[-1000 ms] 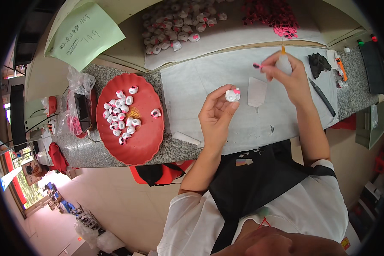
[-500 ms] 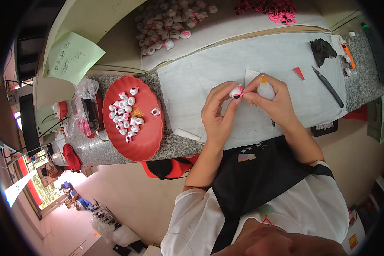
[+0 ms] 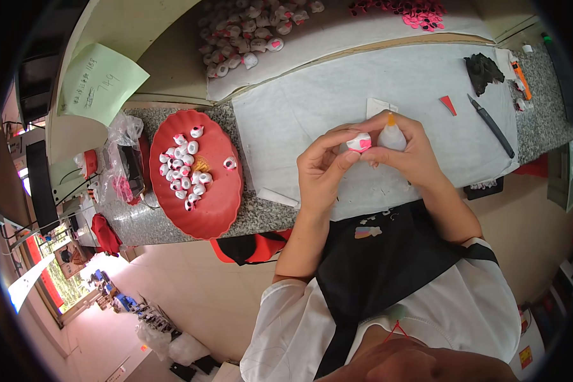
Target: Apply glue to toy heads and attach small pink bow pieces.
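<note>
My left hand [image 3: 319,170] pinches a small white rounded piece [image 3: 358,144] with a pink patch between thumb and fingers, just above the white-covered worktop. My right hand [image 3: 420,158] is closed around a white squeeze bottle [image 3: 392,137] with an orange pointed tip, which points away from me. The right thumb and fingertips also meet the right side of the white piece. Part of the bottle is hidden by the right hand. A folded white paper piece [image 3: 377,107] lies just beyond my hands.
On the left stands a red scalloped plate [image 3: 218,200] bearing several white-and-pink pieces. More white pieces [image 3: 261,32] and a heap of pink-and-black bits [image 3: 423,20] lie along the back. At right are a craft knife [image 3: 492,127], a red scrap [image 3: 449,105] and a dark crumpled cloth [image 3: 482,73].
The white piece has turned in my fingers, so its pink patch now faces up and the pink-and-black part seen before is out of sight. The bottle stays in my right hand.
</note>
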`<state>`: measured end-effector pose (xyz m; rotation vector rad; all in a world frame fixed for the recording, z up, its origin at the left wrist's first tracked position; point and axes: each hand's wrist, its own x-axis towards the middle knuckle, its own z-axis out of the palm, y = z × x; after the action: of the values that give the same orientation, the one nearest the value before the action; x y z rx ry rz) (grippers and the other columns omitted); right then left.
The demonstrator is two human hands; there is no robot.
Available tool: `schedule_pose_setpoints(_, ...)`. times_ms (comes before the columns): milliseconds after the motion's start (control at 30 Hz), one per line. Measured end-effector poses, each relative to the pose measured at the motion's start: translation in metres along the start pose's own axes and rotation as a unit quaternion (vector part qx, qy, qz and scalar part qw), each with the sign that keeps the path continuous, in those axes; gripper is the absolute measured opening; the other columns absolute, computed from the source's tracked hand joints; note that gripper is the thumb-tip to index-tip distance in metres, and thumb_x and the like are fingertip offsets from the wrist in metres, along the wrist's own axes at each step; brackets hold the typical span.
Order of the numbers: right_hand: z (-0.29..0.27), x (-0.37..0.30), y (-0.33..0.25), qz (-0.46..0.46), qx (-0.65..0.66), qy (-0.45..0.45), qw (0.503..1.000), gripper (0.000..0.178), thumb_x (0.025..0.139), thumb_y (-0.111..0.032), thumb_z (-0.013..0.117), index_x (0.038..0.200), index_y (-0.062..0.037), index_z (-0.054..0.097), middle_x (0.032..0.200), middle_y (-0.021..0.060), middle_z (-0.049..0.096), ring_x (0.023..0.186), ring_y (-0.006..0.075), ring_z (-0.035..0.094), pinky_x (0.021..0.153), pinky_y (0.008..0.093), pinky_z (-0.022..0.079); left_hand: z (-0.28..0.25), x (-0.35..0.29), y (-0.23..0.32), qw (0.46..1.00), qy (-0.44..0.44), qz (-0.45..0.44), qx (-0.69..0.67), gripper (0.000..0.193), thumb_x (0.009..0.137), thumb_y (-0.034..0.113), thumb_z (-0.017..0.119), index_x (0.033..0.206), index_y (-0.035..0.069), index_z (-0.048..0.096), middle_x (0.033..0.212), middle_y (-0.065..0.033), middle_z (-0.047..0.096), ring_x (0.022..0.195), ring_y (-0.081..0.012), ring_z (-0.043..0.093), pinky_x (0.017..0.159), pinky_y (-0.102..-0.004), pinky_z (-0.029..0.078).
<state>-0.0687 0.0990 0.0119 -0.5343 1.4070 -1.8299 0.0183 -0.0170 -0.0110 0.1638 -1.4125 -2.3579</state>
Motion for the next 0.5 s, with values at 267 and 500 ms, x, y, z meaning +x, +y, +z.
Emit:
schedule_pose_setpoints(267, -0.0024, 0.0004, 0.0058, -0.044, 0.022, -0.021, 0.999, 0.024, 0.063, -0.001, 0.063, 0.084, 0.0016, 0.052, 0.073, 0.0074, 0.053, 0.055, 0.0109, 0.050, 0.048, 0.0221, 0.040, -0.0009, -0.0018, 0.0012, 1.000, -0.020, 0.009, 0.015, 0.022, 0.070, -0.004, 0.054, 0.092, -0.002, 0.053, 0.097, -0.0136, 0.052, 0.093, -0.0194, 0.048, 0.081, -0.0284, 0.037)
schedule_pose_setpoints(500, -0.0020, 0.0019, 0.0060, -0.038, 0.043, -0.006, 0.998, 0.023, 0.065, 0.000, 0.060, 0.086, 0.0020, 0.051, 0.071, 0.0073, 0.052, 0.055, 0.0115, 0.050, 0.048, 0.0222, 0.040, 0.0062, -0.0018, 0.0058, 0.997, 0.017, -0.016, 0.073, 0.026, 0.071, -0.004, 0.054, 0.096, -0.003, 0.051, 0.097, -0.0117, 0.053, 0.094, -0.0181, 0.048, 0.083, -0.0292, 0.035)
